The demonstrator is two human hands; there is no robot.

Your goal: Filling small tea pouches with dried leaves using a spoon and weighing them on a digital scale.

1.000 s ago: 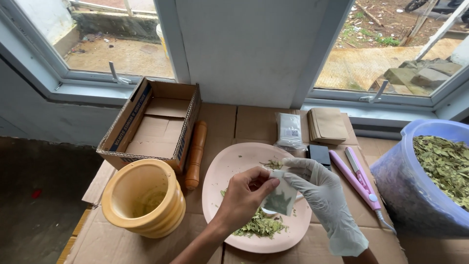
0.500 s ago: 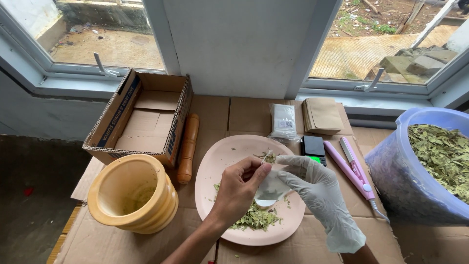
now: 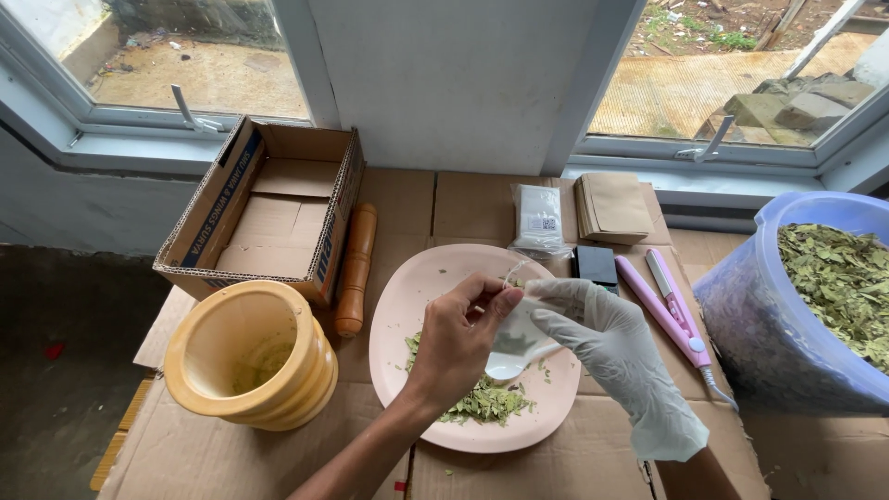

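My bare left hand [image 3: 458, 344] and my gloved right hand [image 3: 607, 343] meet over a pink plate [image 3: 407, 306]. Between them they hold a small translucent pouch [image 3: 517, 331]. The left fingertips pinch at its top edge and the right fingers grip its right side. A white rounded piece [image 3: 511, 368], perhaps a spoon, shows just under the pouch. A pile of crushed green leaves [image 3: 486, 403] lies on the near part of the plate, below the hands.
A yellow mortar [image 3: 250, 356] stands at the left, with a wooden pestle [image 3: 356, 268] and an open cardboard box [image 3: 269, 208] behind it. Packets [image 3: 539, 220], brown envelopes [image 3: 613, 206], a black scale [image 3: 595, 264] and a pink sealer [image 3: 669, 306] lie behind the plate. A blue tub of dried leaves [image 3: 787, 343] stands at the right.
Both hands have stayed together on the pouch above the plate and have sunk slightly toward it. The view has drifted a little to the left.
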